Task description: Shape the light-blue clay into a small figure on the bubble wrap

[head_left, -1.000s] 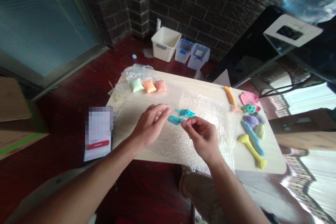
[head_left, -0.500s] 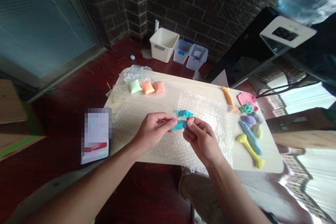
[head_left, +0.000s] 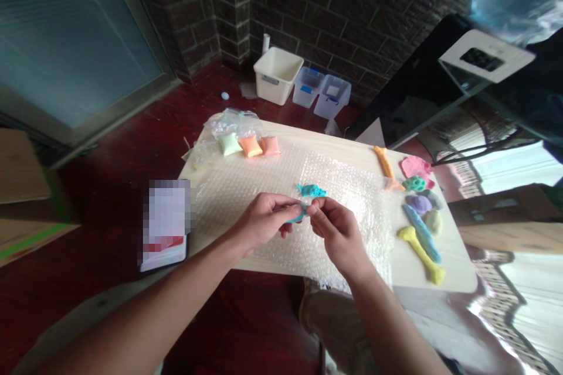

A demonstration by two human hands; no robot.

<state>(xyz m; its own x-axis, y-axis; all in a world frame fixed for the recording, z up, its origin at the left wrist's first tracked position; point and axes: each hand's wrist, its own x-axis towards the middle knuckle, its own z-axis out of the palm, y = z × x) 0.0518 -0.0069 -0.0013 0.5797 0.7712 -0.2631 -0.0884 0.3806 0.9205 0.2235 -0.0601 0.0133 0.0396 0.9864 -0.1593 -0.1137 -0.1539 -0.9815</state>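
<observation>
Head view: above the bubble wrap [head_left: 373, 217], the left hand [head_left: 264, 220] has wrapped further over the small blue packet [head_left: 297, 218], which showed more fully between both thumbs half a second ago, while the right hand [head_left: 336, 228] pinches its end. Fingers now hide most of it, so handling seems concentrated at that pinched end; a teal clump [head_left: 313, 190] lies on the bubble wrap just beyond.

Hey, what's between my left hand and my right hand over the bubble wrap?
A small blue piece, partly covered by fingers, is between your left hand and right hand; the head view shows it.
</observation>
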